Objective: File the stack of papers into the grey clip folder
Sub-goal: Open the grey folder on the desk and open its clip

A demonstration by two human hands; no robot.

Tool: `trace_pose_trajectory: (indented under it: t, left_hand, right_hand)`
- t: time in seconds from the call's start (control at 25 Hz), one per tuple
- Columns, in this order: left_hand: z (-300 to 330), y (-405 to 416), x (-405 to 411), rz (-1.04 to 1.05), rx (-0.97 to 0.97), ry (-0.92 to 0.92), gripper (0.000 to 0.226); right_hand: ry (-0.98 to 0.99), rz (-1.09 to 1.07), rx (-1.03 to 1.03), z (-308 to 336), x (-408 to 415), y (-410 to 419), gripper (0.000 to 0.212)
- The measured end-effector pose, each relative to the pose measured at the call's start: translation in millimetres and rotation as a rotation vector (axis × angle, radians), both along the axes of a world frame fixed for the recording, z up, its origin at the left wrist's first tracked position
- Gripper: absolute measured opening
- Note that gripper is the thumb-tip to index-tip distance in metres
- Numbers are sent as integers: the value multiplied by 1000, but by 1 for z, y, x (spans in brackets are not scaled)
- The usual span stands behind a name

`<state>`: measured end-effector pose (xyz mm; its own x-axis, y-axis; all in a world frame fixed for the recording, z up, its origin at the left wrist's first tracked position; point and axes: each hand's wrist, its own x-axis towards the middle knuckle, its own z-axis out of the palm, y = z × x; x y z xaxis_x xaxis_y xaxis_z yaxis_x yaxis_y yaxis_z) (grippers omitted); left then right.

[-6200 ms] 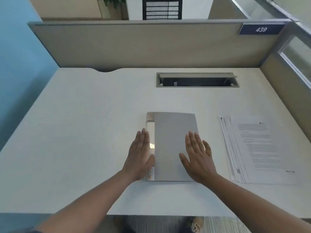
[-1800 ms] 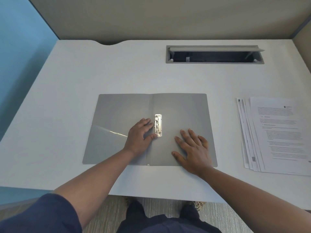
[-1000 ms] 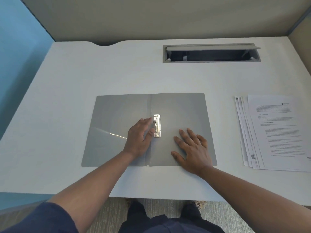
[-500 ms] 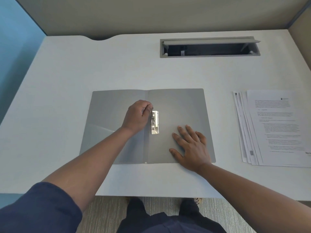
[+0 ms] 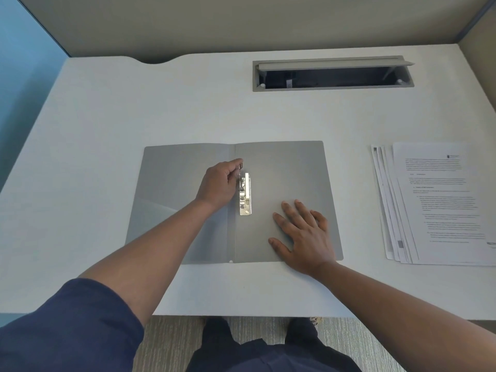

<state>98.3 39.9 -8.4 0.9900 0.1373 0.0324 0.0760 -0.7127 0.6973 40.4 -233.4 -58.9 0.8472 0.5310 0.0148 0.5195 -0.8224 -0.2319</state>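
Grey clip folder (image 5: 281,170) open flat mid-desk, pinned by the flat, spread right hand (image 5: 306,237); left hand (image 5: 218,185) pinched on the metal clip's lever (image 5: 240,167). Lift fully, keeping the cover pinned. Stack of papers (image 5: 440,202) well apart, right, untouched.

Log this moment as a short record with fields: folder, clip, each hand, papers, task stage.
folder: grey clip folder lies open flat on the desk
clip: metal clip beside the spine, lever raised
left hand: left hand pinches the clip lever
right hand: right hand flat on the folder's right panel
papers: stack of papers on the desk, right of the folder, apart
task stage: nothing filed yet
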Motion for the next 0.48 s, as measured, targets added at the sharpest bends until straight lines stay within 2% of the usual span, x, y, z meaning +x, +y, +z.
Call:
trace_pose_trajectory:
  t: [0.32, 0.48]
  left_hand:
    - [-9, 0, 3, -47, 55, 61, 31]
    - [-9, -1, 3, -37, 32, 148, 50]
  right_hand:
    - [6, -1, -5, -1, 1, 0, 61]
    - [10, -1, -3, 0, 0, 0, 62]
